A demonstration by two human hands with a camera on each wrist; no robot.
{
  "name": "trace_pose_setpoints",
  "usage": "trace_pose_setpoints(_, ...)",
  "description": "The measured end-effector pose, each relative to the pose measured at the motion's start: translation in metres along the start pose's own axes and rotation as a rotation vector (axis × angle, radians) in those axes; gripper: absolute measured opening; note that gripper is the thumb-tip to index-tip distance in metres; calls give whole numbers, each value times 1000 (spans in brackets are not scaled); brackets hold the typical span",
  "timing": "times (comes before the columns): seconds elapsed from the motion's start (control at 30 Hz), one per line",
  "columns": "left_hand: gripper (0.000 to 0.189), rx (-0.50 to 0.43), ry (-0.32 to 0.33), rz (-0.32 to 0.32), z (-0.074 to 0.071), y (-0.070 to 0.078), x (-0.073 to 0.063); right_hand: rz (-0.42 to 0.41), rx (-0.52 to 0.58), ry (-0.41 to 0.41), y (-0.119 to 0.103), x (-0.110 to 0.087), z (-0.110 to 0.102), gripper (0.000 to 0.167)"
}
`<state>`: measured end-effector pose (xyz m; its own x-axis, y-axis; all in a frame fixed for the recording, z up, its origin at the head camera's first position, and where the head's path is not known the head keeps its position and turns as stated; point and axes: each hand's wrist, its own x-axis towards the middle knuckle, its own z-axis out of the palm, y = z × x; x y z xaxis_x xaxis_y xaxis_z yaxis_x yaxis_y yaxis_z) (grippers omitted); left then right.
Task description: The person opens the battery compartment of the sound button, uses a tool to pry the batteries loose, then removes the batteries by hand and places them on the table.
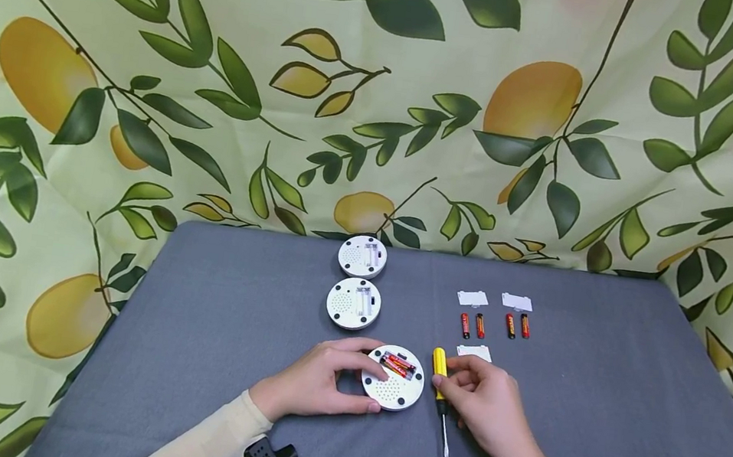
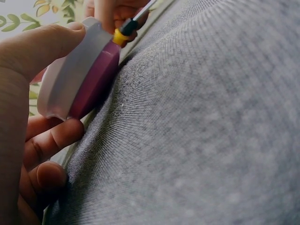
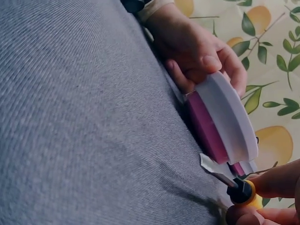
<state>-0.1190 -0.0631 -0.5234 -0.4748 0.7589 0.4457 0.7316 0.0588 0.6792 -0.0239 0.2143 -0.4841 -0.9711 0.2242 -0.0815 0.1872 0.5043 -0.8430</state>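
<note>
My left hand (image 1: 322, 379) grips a round white device (image 1: 390, 394) by its left edge, thumb at the near side and fingers over the top. The underside faces up, showing small holes, dark feet and two red batteries (image 1: 399, 364) in the open compartment. From the side, in the left wrist view, the device has a white rim (image 2: 77, 70) and a purple face (image 2: 96, 82) turned down to the cloth. To its right my right hand (image 1: 490, 401) pinches a yellow-and-black screwdriver (image 1: 439, 363), its flat metal tip (image 3: 208, 163) pointing toward me, apart from the device.
Two similar white devices (image 1: 353, 304) lie behind, their compartments uncovered. At the back right are white battery covers (image 1: 472, 299), another cover (image 1: 474, 352) by my right hand, and several red batteries (image 1: 510, 325). Grey cloth (image 1: 224, 302) covers the table; a patterned curtain (image 1: 428, 74) hangs behind.
</note>
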Motion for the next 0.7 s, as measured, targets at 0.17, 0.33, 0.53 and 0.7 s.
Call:
trace_pose_setpoints(0.17,33,-3,-1,-1,0,0,0,-14,-53,-13,0,-1,2,26)
trace_pose_setpoints(0.33,34,-14,-5,2,0,0,1,-26,-93,-8,-1,-2,3,27)
trace_pose_setpoints(0.53,33,-33,-10,0,-1,1,1,-61,-205,31,-2,-4,4,25)
trace_pose_setpoints(0.7,32,-51,-8,5,-2,0,1,-146,-260,84,0,-4,4,17)
